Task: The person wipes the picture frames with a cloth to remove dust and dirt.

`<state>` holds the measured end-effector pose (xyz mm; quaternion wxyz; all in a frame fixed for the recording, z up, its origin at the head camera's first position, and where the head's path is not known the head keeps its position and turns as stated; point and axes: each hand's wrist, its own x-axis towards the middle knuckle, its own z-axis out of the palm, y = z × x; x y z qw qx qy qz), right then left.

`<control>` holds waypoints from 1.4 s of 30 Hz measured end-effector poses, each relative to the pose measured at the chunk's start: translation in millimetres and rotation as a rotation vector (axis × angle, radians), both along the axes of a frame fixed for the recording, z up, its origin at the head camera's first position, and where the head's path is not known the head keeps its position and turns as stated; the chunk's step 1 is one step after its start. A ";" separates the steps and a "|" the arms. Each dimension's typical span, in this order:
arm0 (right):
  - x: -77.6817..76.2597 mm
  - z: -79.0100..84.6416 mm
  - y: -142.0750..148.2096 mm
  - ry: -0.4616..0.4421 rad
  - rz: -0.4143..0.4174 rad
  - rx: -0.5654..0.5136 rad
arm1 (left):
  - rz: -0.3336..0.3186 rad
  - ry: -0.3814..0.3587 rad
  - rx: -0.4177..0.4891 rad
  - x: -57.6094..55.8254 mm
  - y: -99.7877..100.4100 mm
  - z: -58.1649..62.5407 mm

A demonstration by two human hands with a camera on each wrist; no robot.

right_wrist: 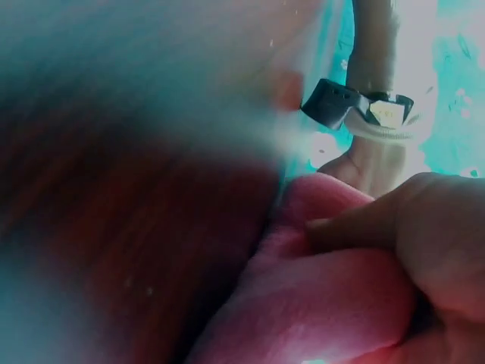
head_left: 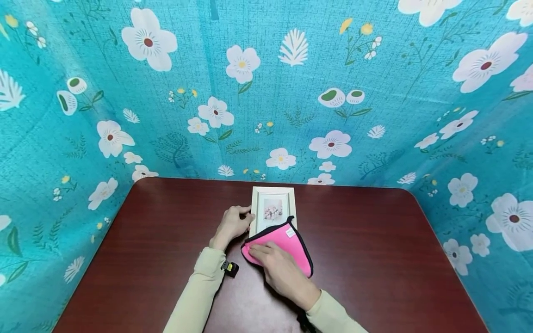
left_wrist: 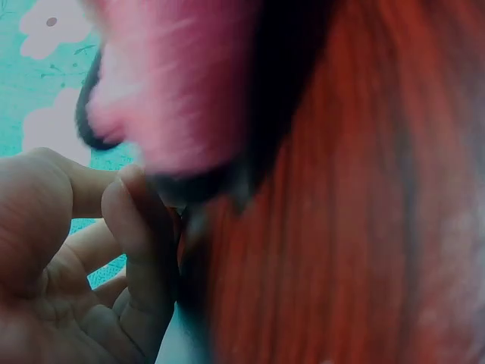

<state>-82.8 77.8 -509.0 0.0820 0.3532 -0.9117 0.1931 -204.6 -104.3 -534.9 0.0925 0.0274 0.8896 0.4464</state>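
Behind pink cloth [head_left: 294, 246], partly hidden frame [head_left: 272, 209]

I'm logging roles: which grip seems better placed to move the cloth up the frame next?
Probably the right grip: it holds the cloth, which hides the lower part of the frame in the head view. The left grip holds the frame's left edge.

Bench [head_left: 366, 249] right: wide lane past the cloth [head_left: 293, 247]!
Bench left: roomy, until the left hand [head_left: 231, 224].
Frame [head_left: 273, 209] near end: cloth, right hand [head_left: 285, 275] blocking!
Bench back: curtain [head_left: 266, 92] bars the way.
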 end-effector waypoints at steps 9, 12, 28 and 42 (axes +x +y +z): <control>1.2 1.3 7.7 -0.067 -0.006 0.009 | -0.014 -0.017 0.004 -0.3 0.2 0.2; 2.0 3.2 13.4 -0.085 -0.018 -0.007 | -0.020 -0.016 0.006 0.0 -0.8 2.3; 10.5 2.9 55.5 -0.108 -0.104 -0.067 | -0.056 -0.004 -0.053 -0.1 -0.6 6.0; 18.0 0.8 92.7 -0.100 -0.187 -0.087 | -0.070 0.005 -0.089 -3.3 -0.8 3.8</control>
